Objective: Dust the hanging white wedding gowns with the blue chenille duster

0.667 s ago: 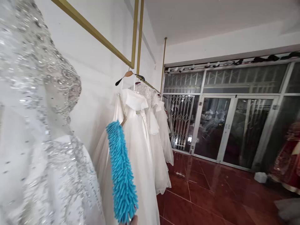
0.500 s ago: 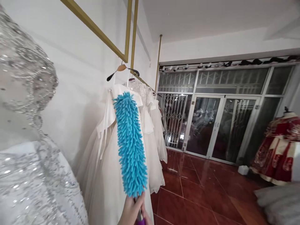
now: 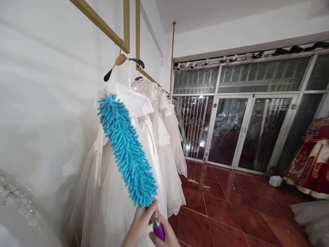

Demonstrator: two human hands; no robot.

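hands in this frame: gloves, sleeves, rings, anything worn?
Two bare hands show at the bottom edge: the left hand with a stretch of bare forearm below it, and the right hand, mostly cut off by the frame. No gloves, and no rings, watch or bracelet on the parts in view. No sleeve reaches the left wrist; the right wrist is out of view.

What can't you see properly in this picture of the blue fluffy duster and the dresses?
- Head view: duster handle is mostly covered by both hands, left hand and right hand; its end is cut off by the bottom edge.
- Beaded dress, bottom left: blurred and cropped.
- Red gown: cropped by the right edge.
- Behind the glass doors: only dark reflections.
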